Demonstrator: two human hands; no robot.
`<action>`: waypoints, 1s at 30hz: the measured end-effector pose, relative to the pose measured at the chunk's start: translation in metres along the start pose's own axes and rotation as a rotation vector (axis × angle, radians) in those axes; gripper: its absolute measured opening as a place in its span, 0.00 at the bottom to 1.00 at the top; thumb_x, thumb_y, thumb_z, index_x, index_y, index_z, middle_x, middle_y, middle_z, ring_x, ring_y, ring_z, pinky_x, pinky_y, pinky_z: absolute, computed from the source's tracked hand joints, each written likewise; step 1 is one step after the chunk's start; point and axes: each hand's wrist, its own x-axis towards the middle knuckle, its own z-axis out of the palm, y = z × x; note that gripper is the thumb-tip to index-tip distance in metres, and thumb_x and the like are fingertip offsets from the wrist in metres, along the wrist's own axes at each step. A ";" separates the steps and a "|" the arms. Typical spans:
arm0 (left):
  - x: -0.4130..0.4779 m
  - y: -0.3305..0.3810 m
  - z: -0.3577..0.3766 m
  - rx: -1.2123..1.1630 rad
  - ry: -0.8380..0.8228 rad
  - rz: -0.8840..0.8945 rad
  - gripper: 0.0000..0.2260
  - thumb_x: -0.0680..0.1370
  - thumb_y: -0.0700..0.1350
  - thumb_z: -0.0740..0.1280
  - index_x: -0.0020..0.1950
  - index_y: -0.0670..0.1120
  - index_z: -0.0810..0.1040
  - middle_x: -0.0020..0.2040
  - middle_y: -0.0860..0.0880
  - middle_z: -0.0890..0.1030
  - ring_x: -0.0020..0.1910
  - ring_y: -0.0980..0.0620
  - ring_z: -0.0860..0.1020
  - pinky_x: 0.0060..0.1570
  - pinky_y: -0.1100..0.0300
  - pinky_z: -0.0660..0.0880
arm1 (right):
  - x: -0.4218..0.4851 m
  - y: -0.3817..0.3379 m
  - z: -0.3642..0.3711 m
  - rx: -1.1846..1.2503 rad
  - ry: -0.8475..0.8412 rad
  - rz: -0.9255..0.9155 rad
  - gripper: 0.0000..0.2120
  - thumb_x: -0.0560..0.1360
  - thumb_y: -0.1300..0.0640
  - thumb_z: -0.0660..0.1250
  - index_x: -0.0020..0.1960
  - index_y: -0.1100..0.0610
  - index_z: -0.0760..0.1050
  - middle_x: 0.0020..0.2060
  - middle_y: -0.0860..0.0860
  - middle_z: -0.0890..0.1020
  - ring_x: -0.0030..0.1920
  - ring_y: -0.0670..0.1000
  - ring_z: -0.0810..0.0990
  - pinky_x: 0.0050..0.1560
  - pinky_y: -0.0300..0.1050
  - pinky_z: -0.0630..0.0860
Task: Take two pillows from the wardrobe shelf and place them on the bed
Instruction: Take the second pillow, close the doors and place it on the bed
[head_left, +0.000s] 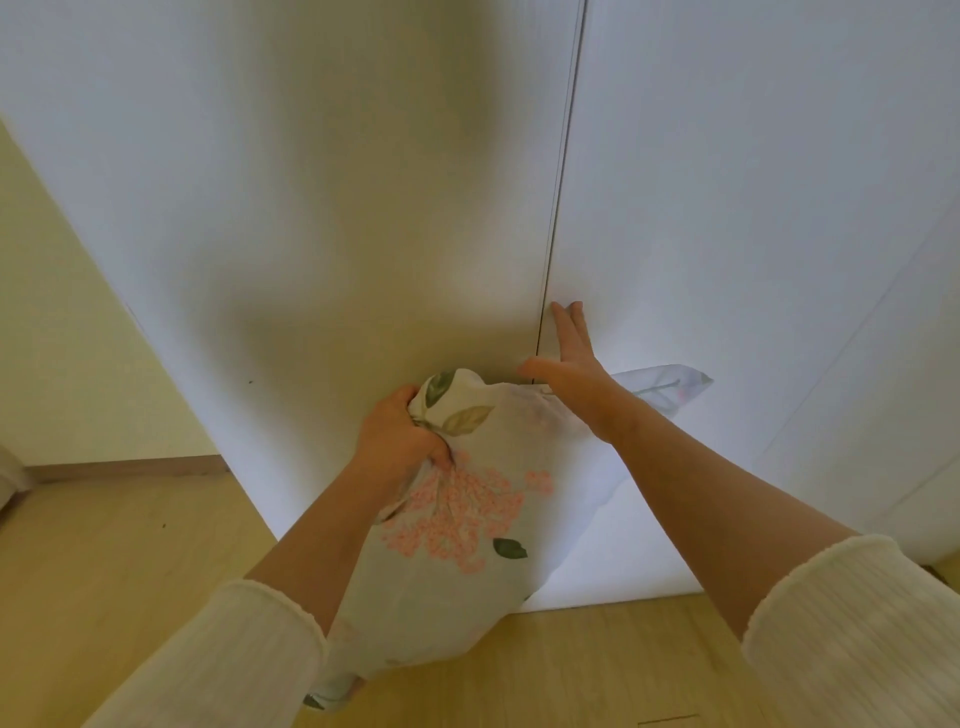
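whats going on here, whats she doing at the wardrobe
A person stands close to a white wardrobe whose doors look shut. The left hand grips a floral pillow bunched against the body. The right hand lies flat and open on the right door beside the seam. No bed is in view.

Home bedroom, prob. Tall white wardrobe doors (727, 208) shut w/ thin seam btwn them, light wood-look floor (130, 561), cream wall (67, 338) w/ skirting board (130, 467) at left, floral pillow (467, 509) held in front of doors.
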 end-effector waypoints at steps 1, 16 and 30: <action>-0.003 -0.001 -0.002 -0.012 0.003 -0.007 0.23 0.48 0.32 0.72 0.40 0.47 0.75 0.36 0.52 0.78 0.38 0.51 0.76 0.37 0.58 0.74 | -0.005 0.002 0.002 0.021 -0.020 -0.011 0.42 0.70 0.47 0.66 0.75 0.44 0.44 0.77 0.44 0.45 0.77 0.52 0.47 0.75 0.59 0.52; -0.076 -0.054 -0.058 -0.169 0.106 -0.190 0.25 0.49 0.27 0.71 0.40 0.47 0.79 0.37 0.49 0.82 0.40 0.49 0.80 0.37 0.58 0.78 | -0.054 0.018 0.075 -0.618 -0.438 -0.195 0.29 0.62 0.40 0.73 0.59 0.51 0.72 0.50 0.49 0.81 0.50 0.51 0.76 0.58 0.48 0.71; -0.208 -0.124 -0.186 1.132 0.192 -0.428 0.49 0.63 0.62 0.72 0.75 0.51 0.47 0.77 0.51 0.48 0.77 0.48 0.41 0.73 0.40 0.45 | -0.114 -0.085 0.295 -0.701 -0.961 -0.723 0.24 0.69 0.42 0.68 0.57 0.55 0.72 0.53 0.52 0.81 0.53 0.55 0.79 0.48 0.44 0.72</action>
